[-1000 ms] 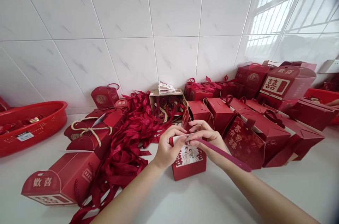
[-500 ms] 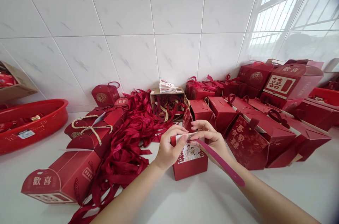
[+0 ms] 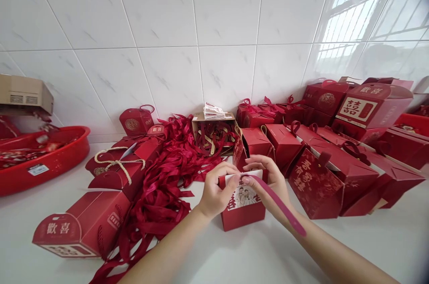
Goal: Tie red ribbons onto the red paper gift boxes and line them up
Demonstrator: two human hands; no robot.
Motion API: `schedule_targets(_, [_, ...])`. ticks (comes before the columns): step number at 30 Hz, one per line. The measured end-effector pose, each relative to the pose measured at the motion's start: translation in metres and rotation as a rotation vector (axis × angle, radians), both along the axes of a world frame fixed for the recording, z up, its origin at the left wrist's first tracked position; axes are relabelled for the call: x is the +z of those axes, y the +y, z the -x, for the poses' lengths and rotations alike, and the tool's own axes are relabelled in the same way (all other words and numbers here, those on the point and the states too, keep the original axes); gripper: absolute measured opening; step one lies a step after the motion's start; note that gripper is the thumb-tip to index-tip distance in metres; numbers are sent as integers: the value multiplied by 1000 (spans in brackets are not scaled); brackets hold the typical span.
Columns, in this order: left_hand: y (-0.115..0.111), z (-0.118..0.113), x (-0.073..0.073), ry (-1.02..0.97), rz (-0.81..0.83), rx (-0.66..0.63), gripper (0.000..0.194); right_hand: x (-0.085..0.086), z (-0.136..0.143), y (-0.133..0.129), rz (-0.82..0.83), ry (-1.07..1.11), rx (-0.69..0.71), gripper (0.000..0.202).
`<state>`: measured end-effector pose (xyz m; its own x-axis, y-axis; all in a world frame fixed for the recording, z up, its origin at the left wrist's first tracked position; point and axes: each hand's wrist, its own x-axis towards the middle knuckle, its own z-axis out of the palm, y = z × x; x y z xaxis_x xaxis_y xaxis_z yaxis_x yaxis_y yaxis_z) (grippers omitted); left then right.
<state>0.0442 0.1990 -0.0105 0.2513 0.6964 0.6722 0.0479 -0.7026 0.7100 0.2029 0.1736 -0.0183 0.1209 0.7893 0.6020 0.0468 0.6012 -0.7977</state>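
Observation:
A small red box [image 3: 243,219] with a white printed card [image 3: 244,196] on its front stands on the white table, between my hands. My left hand [image 3: 219,188] pinches the top edge at the box's left side. At the top right, my right hand [image 3: 270,179] has its thumb and fingers closed on a dark pink strap [image 3: 281,205], whose free end hangs down over my right forearm. The thumbs nearly meet above the card. My fingertips partly hide the box's top.
Red ribbons [image 3: 161,185] lie in a heap left of the box. Red gift boxes stand at left [image 3: 87,217] and right [image 3: 318,181]. Behind is a carton [image 3: 229,116] of straps. A red basket [image 3: 56,158] sits far left, under a tilted cardboard box [image 3: 27,94].
The cardboard box at far left has tipped over the red basket, and red packets are falling from it. The view has shifted slightly. My hands keep nearly the same hold.

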Motion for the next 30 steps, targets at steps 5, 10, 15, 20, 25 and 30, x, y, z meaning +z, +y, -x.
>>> schedule_targets(5, [-1,1,-1,-4,5,-20,22,1,-1,2,7,-45,44,18])
schedule_targets(10, [-6,1,-4,27,16,9,25,-1,2,2,147,34,23,44])
schedule_targets(15, [-3,7,8,117,13,-59,43,6,4,-5,251,-7,-74,40])
schedule_targets(20, [-11,28,53,195,-29,-83,29,22,0,-15,350,-92,-7,43])
schedule_targets(25, [-33,38,83,391,-606,203,39,35,0,-31,323,-249,164,41])
schedule_targets(30, [-39,36,83,516,-885,302,41,41,3,-44,298,-316,304,43])
